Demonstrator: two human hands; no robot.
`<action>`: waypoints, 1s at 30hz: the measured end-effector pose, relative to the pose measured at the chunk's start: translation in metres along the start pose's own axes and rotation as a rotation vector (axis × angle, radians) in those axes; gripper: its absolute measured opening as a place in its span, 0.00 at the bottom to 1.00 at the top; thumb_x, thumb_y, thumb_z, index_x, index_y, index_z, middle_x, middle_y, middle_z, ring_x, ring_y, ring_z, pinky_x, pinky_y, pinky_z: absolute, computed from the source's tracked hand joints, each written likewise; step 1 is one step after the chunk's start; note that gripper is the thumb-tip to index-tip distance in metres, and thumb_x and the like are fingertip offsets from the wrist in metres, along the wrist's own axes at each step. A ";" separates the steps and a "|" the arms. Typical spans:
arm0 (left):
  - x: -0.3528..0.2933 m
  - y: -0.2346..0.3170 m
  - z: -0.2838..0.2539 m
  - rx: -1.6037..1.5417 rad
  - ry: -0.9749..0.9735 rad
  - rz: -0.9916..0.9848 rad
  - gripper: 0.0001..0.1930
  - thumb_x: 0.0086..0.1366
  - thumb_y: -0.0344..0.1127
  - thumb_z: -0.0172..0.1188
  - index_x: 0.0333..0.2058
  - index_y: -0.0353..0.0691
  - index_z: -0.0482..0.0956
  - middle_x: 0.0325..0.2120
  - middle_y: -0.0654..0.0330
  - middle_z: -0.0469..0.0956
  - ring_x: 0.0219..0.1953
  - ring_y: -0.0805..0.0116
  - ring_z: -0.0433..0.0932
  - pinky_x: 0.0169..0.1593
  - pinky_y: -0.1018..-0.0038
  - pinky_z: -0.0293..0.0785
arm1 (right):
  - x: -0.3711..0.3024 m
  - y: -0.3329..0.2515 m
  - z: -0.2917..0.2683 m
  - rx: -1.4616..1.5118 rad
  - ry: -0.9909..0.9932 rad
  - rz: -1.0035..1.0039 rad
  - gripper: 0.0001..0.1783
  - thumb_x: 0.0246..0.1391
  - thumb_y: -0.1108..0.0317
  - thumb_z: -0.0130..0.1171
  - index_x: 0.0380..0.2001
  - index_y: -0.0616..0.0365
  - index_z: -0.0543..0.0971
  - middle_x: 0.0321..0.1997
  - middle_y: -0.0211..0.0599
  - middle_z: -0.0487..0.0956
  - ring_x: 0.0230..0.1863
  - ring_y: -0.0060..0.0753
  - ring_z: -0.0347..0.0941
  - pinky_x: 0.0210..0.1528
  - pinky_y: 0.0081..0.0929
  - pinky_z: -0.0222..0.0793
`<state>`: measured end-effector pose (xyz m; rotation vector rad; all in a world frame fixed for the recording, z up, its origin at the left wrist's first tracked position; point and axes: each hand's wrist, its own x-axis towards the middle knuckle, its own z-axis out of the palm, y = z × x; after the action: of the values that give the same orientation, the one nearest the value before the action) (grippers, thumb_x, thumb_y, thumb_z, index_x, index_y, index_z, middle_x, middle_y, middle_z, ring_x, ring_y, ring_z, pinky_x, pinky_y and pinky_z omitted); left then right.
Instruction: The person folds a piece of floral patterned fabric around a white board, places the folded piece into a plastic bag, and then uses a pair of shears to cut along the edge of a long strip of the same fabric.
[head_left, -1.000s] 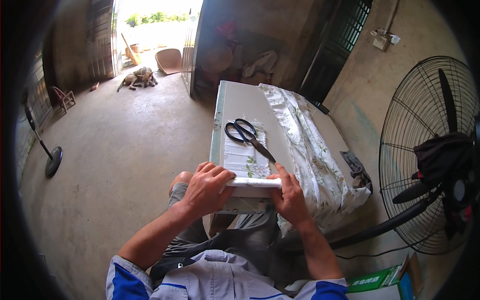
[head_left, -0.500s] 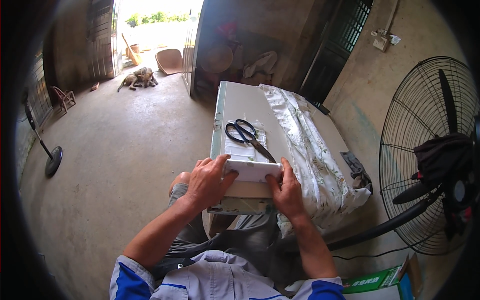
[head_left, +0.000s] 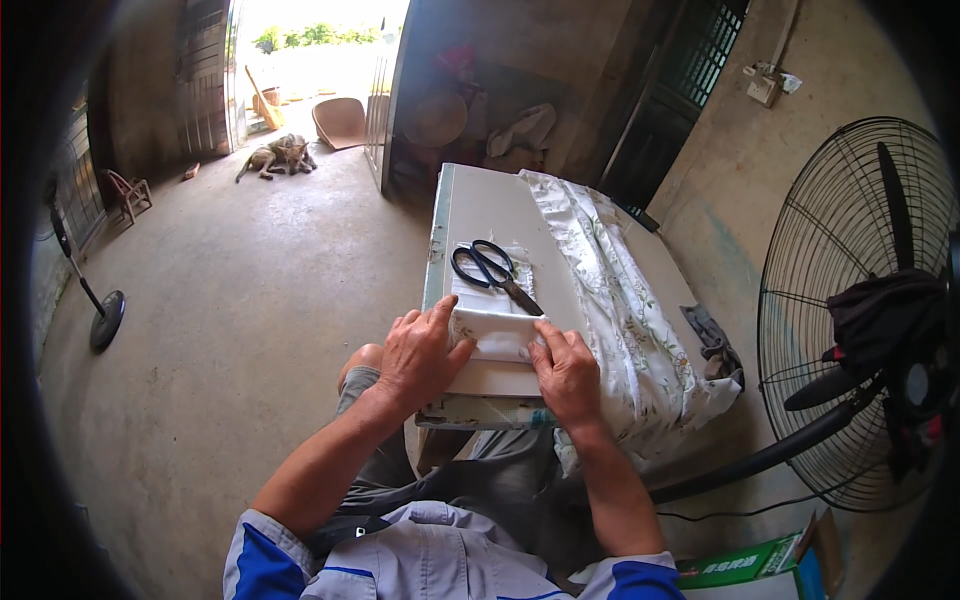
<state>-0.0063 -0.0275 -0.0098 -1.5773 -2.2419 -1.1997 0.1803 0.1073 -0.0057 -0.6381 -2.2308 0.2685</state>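
On the table (head_left: 490, 200), left of the long cloth (head_left: 610, 265), the small cloth (head_left: 497, 335) lies with its folded near part between the hands. The left hand (head_left: 412, 352) grasps its left end, thumb over the face; the right hand (head_left: 570, 380) pinches its right end, index fingertip just beside the scissors' (head_left: 520, 294) blades.

left hand (head_left: 428, 350) + right hand (head_left: 566, 372) | gripping folded cloth (head_left: 495, 336) | scissors (head_left: 514, 290) atop
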 end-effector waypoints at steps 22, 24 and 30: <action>0.011 0.017 0.021 0.100 -0.424 0.412 0.37 0.67 0.54 0.57 0.65 0.32 0.65 0.68 0.41 0.63 0.74 0.44 0.54 0.76 0.53 0.45 | 0.018 -0.006 0.016 0.015 -0.223 -0.247 0.28 0.67 0.52 0.55 0.57 0.67 0.77 0.63 0.55 0.75 0.67 0.53 0.68 0.70 0.50 0.56; 0.009 0.016 0.018 0.114 -0.394 0.454 0.37 0.67 0.55 0.57 0.66 0.32 0.65 0.68 0.41 0.63 0.74 0.43 0.54 0.76 0.52 0.44 | 0.016 -0.004 0.017 0.098 -0.383 -0.219 0.41 0.70 0.40 0.44 0.67 0.70 0.68 0.72 0.59 0.66 0.75 0.55 0.59 0.76 0.50 0.47; 0.004 0.013 0.022 0.117 -0.333 0.411 0.40 0.66 0.58 0.56 0.66 0.31 0.63 0.69 0.42 0.61 0.73 0.38 0.54 0.75 0.50 0.47 | 0.012 0.019 -0.005 -0.068 -0.478 -0.175 0.47 0.68 0.33 0.41 0.67 0.69 0.67 0.74 0.58 0.63 0.77 0.55 0.54 0.77 0.49 0.45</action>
<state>0.0100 -0.0079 -0.0159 -2.1773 -1.9628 -0.7284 0.1838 0.1297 -0.0017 -0.4408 -2.7463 0.2781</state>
